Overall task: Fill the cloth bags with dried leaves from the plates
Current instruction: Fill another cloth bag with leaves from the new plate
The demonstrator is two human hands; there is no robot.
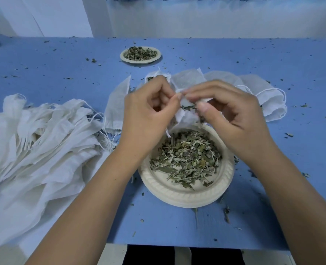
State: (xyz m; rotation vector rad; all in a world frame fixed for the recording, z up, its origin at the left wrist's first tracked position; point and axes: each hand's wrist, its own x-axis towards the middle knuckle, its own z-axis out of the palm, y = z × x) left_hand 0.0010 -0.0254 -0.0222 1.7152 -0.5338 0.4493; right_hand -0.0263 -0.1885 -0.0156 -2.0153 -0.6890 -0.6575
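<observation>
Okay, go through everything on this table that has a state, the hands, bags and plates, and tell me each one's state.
Left hand, pinching the held bag.
Right hand, pinching the same bag.
Held bag, raised over the near plate, leaves showing inside.
Near plate, partly covered with dried leaves.
Far plate, heaped with leaves.
Bag pile, crumpled at left, apparently empty.
Table, strewn with leaf bits.

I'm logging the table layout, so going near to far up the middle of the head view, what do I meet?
First the near plate holding dried leaves, then the held cloth bag, the flat cloth bags beyond it, the far plate.
</observation>
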